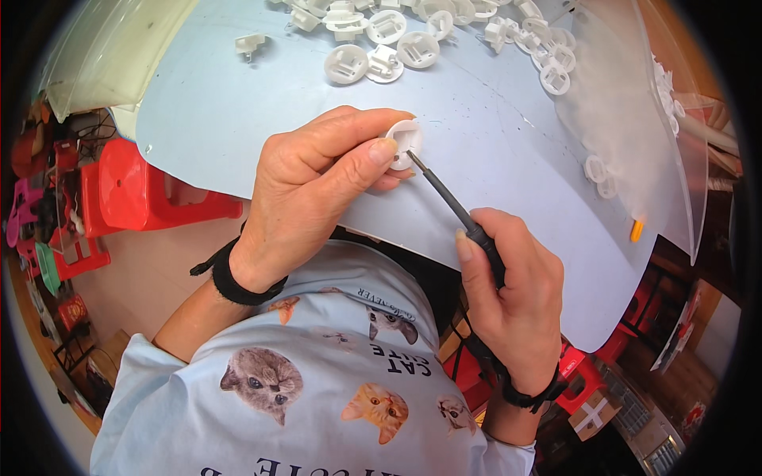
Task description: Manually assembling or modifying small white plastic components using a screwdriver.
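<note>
My left hand (313, 170) pinches a round white plastic part (408, 135) between thumb and fingers, just above the light blue tabletop (262, 91). A recess shows in the part's face. In my right hand (520, 297) is a dark screwdriver (446, 193), its handle wrapped by the fingers. The thin shaft slants up and left, and its tip meets the lower part of the white piece's face. I cannot make out whether a screw sits under the tip. Both wrists wear black bands.
Similar white parts (417, 50) lie in a loose pile at the far side. One separate white piece (251, 44) rests farther left. A clear plastic bag (627, 143) covers the right side, near an orange piece (637, 230). Red stools (131, 190) stand left of the table.
</note>
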A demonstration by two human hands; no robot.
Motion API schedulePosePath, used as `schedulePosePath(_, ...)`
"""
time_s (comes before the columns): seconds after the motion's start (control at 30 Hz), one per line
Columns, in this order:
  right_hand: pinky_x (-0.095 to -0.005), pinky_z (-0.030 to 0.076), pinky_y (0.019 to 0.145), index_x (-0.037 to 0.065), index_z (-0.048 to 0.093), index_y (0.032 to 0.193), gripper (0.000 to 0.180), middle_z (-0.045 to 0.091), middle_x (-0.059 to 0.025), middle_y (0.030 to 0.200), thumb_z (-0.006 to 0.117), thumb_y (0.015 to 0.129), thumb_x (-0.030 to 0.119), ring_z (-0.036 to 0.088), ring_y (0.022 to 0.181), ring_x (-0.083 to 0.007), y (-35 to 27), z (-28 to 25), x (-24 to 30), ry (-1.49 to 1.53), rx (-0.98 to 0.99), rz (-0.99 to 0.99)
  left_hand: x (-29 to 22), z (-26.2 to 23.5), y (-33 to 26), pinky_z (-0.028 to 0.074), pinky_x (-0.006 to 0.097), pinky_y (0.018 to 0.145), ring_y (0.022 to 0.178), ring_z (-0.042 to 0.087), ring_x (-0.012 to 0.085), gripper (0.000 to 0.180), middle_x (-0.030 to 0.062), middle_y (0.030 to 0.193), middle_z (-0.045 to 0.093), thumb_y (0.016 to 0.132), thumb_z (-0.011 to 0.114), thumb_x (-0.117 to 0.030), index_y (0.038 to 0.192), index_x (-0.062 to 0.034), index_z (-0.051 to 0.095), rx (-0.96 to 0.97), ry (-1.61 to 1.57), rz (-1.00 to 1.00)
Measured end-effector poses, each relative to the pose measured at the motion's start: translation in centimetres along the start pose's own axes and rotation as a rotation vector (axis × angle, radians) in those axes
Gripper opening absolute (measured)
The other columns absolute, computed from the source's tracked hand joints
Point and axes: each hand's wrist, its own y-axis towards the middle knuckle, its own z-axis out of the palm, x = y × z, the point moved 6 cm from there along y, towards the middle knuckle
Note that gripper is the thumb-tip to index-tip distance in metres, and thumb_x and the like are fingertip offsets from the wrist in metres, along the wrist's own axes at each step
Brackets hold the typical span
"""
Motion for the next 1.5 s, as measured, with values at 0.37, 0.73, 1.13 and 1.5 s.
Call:
schedulePosePath(0.37, -0.0314, 0.039, 0.043, 0.002, 0.058, 0.102, 0.028, 0.048, -0.0065, 0.069, 0.067, 0.075, 0.002, 0.050, 0.053, -0.0207, -0.3, 0.4, 1.7, -0.272, -0.056, -0.168, 0.1, -0.2, 0.0, 0.052, 0.023, 0.077, 0.084, 0.065, 0.0144, 0.029, 0.0106, 0.101, 0.063, 0.095, 0.053, -0.013, 0.117, 0.0051, 0.060, 0.009, 0.021, 0.016)
schedulePosePath(0.73, -0.0286, 0.039, 0.040, 0.000, 0.057, 0.105, 0.033, 0.046, -0.0036, 0.072, 0.060, 0.072, 0.002, 0.050, 0.054, -0.0156, -0.3, 1.1, 3.0, -0.491, -0.050, -0.252, -0.2, -0.1, -0.2, 0.049, 0.022, 0.077, 0.081, 0.062, 0.0116, 0.030, 0.0084, 0.098, 0.061, 0.095, 0.052, -0.012, 0.118, 0.0061, 0.059, 0.000, 0.028, 0.020)
schedulePosePath(1.13, -0.0365, 0.041, 0.044, 0.004, 0.053, 0.101, 0.025, 0.048, -0.0074, 0.070, 0.060, 0.077, 0.003, 0.053, 0.055, -0.0261, 0.7, 0.8, 2.3, -0.168, 0.125, -0.064, -0.1, -0.3, -0.4, 0.048, 0.022, 0.076, 0.081, 0.061, 0.0118, 0.030, 0.0087, 0.097, 0.060, 0.095, 0.052, -0.013, 0.116, 0.0067, 0.060, 0.020, 0.052, 0.082)
schedulePosePath(1.5, -0.0343, 0.037, 0.050, 0.001, 0.059, 0.103, 0.025, 0.048, -0.0099, 0.068, 0.064, 0.079, -0.001, 0.047, 0.055, -0.0271, 0.5, -0.3, 3.6, -0.338, -0.046, -0.069, -0.1, -0.2, -0.7, 0.050, 0.024, 0.078, 0.083, 0.065, 0.0141, 0.031, 0.0101, 0.101, 0.061, 0.096, 0.050, -0.015, 0.117, 0.0075, 0.058, -0.011, 0.017, 0.036)
